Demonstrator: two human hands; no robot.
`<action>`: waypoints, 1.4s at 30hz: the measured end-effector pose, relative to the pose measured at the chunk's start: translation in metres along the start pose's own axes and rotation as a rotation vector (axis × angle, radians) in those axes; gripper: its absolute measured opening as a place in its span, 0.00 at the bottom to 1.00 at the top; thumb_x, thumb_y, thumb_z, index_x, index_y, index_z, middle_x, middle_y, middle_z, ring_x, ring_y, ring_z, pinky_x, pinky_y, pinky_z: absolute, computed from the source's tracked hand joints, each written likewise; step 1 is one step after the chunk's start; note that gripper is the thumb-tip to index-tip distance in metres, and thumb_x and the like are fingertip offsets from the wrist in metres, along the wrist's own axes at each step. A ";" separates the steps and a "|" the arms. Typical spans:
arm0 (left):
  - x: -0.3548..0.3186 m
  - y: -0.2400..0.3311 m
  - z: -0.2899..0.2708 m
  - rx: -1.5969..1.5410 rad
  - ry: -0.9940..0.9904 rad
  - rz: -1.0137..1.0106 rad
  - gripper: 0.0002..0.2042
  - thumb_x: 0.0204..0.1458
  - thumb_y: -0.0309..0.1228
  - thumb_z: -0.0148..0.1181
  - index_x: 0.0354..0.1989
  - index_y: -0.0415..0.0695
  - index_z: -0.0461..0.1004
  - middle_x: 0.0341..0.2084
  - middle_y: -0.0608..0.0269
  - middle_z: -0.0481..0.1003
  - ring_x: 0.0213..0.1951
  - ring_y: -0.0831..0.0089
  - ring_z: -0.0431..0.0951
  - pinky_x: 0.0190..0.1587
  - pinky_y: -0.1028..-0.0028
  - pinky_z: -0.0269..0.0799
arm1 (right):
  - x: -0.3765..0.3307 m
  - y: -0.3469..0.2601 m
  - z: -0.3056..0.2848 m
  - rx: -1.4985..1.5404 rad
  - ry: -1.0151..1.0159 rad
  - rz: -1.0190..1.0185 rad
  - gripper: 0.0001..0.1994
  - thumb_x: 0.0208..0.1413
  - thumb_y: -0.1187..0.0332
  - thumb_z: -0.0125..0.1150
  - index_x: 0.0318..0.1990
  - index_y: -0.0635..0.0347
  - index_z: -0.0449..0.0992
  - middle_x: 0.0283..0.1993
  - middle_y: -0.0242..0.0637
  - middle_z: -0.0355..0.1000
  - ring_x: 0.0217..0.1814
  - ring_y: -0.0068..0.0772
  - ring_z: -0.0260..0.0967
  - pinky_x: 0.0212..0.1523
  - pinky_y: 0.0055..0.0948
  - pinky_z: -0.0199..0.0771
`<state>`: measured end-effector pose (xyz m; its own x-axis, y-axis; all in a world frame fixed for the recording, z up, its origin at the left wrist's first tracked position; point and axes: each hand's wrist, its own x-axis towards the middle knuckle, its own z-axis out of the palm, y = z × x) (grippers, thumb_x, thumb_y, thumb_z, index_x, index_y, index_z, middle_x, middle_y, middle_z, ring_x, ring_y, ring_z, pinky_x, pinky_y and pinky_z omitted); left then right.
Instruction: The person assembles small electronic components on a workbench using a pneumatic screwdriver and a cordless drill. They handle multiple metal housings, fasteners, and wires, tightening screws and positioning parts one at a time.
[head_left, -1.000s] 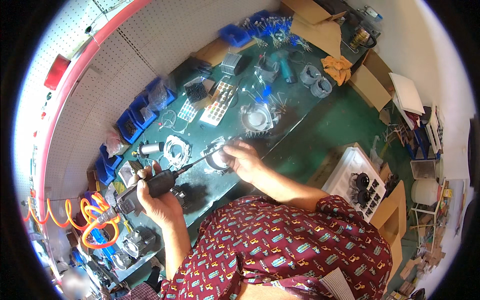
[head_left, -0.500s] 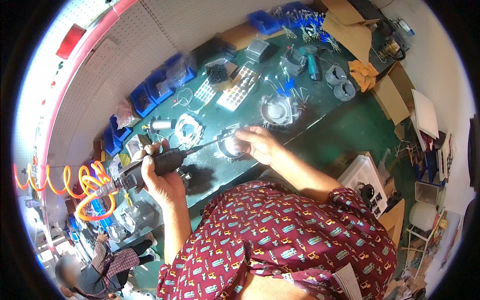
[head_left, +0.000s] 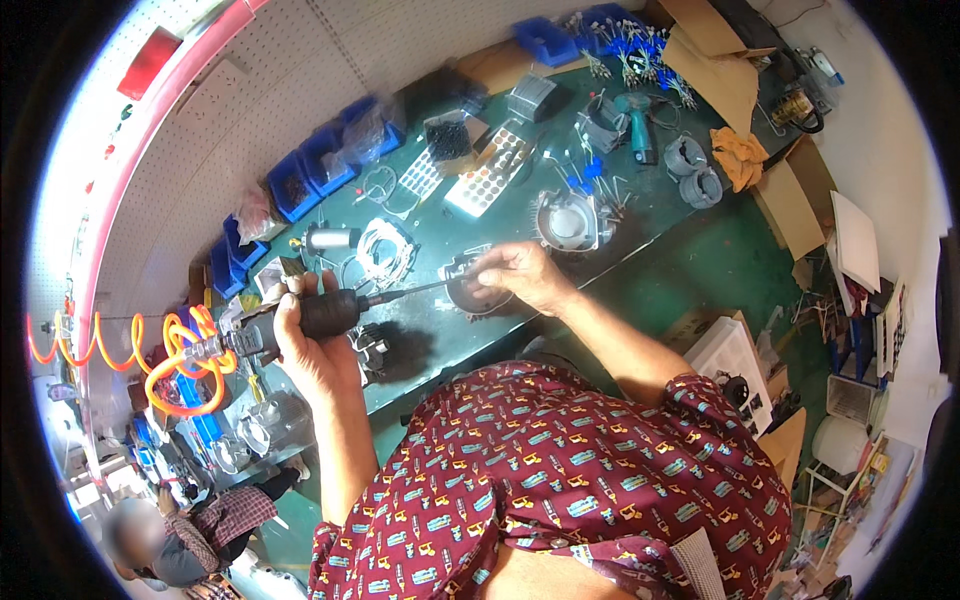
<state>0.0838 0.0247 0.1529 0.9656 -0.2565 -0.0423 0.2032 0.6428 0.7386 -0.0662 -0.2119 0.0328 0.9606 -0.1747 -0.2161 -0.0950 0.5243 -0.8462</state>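
Observation:
My left hand (head_left: 318,350) is wrapped round the black body of an air screwdriver (head_left: 332,312), whose long thin bit points right. An orange coiled hose (head_left: 190,400) runs from the tool's back end. By the bit's tip, my right hand (head_left: 528,275) pinches with thumb and fingers over a round metal housing (head_left: 482,304) on the green table (head_left: 440,345). Whatever is between those fingertips is too small to make out. A similar open housing (head_left: 568,222) stands farther right, and a dark finned part (head_left: 368,352) lies beside my left wrist.
A coil of white wire (head_left: 384,252) lies beyond the tool. Blue bins (head_left: 292,188) line the wall, near button-like discs on a sheet (head_left: 490,172). A teal power drill (head_left: 640,130) and an orange cloth (head_left: 738,156) sit far right. Another person (head_left: 200,535) is at lower left.
The whole view has shifted slightly, with the table things lying farther right. My right fingers have moved a little over the housing. The other person has changed posture.

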 end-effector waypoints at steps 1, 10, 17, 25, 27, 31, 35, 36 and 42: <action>0.000 -0.001 0.000 0.010 -0.020 0.005 0.12 0.56 0.26 0.62 0.47 0.46 0.71 0.40 0.62 0.77 0.48 0.67 0.78 0.65 0.52 0.66 | 0.001 -0.001 -0.001 -0.082 -0.016 -0.048 0.08 0.60 0.78 0.61 0.46 0.69 0.80 0.43 0.41 0.81 0.45 0.30 0.80 0.49 0.28 0.83; -0.010 -0.042 0.007 0.614 -0.217 0.184 0.11 0.53 0.23 0.65 0.44 0.43 0.72 0.39 0.58 0.80 0.46 0.67 0.79 0.53 0.65 0.74 | 0.039 0.051 0.006 -1.125 -0.027 -0.268 0.12 0.58 0.68 0.59 0.47 0.56 0.81 0.43 0.48 0.80 0.48 0.54 0.77 0.49 0.49 0.74; -0.020 -0.068 -0.005 0.744 -0.337 0.183 0.14 0.51 0.16 0.62 0.44 0.41 0.70 0.42 0.57 0.78 0.46 0.69 0.78 0.53 0.68 0.73 | 0.040 0.072 0.001 -1.202 -0.076 -0.105 0.20 0.62 0.70 0.52 0.62 0.53 0.70 0.49 0.48 0.78 0.51 0.54 0.76 0.51 0.49 0.74; -0.022 -0.077 -0.004 0.806 -0.379 0.178 0.11 0.54 0.18 0.60 0.44 0.42 0.72 0.43 0.62 0.76 0.44 0.73 0.75 0.50 0.71 0.71 | 0.025 0.029 0.001 -1.450 0.373 -0.668 0.20 0.48 0.73 0.60 0.52 0.57 0.78 0.58 0.39 0.75 0.62 0.45 0.68 0.59 0.45 0.68; -0.024 -0.072 0.012 0.834 -0.435 0.099 0.17 0.49 0.14 0.63 0.47 0.40 0.72 0.46 0.59 0.77 0.46 0.73 0.76 0.52 0.70 0.71 | 0.023 0.043 -0.016 -1.542 0.405 -0.509 0.21 0.50 0.70 0.61 0.54 0.55 0.77 0.66 0.42 0.67 0.66 0.48 0.62 0.62 0.47 0.64; -0.021 -0.093 0.008 0.635 -0.536 0.194 0.13 0.47 0.13 0.63 0.41 0.38 0.75 0.39 0.56 0.79 0.44 0.67 0.79 0.56 0.63 0.73 | 0.030 0.053 -0.023 -1.493 0.405 -0.538 0.18 0.52 0.69 0.60 0.52 0.54 0.78 0.52 0.36 0.77 0.52 0.42 0.74 0.50 0.46 0.69; -0.031 -0.091 0.007 0.770 -0.560 0.286 0.11 0.45 0.14 0.65 0.36 0.40 0.74 0.33 0.59 0.77 0.38 0.68 0.79 0.56 0.62 0.75 | 0.023 0.055 -0.013 -1.500 0.387 -0.517 0.17 0.51 0.71 0.59 0.51 0.54 0.79 0.53 0.35 0.77 0.52 0.41 0.73 0.50 0.46 0.69; -0.033 -0.093 0.006 0.773 -0.531 0.309 0.11 0.45 0.13 0.65 0.35 0.40 0.74 0.33 0.59 0.77 0.38 0.68 0.79 0.56 0.63 0.76 | 0.023 0.055 -0.011 -1.519 0.384 -0.518 0.17 0.51 0.71 0.59 0.51 0.54 0.79 0.53 0.35 0.77 0.53 0.41 0.73 0.50 0.46 0.69; -0.026 -0.102 0.015 0.874 -0.540 0.357 0.13 0.45 0.13 0.67 0.36 0.41 0.73 0.32 0.61 0.77 0.35 0.70 0.79 0.50 0.65 0.77 | 0.020 0.047 -0.016 -1.509 0.371 -0.486 0.18 0.51 0.70 0.58 0.52 0.54 0.79 0.53 0.35 0.77 0.53 0.40 0.72 0.50 0.45 0.67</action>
<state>0.0352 -0.0452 0.0889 0.7038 -0.5778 0.4133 -0.4669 0.0623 0.8821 -0.0560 -0.2035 -0.0189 0.8840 -0.3677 0.2888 -0.1883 -0.8454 -0.4999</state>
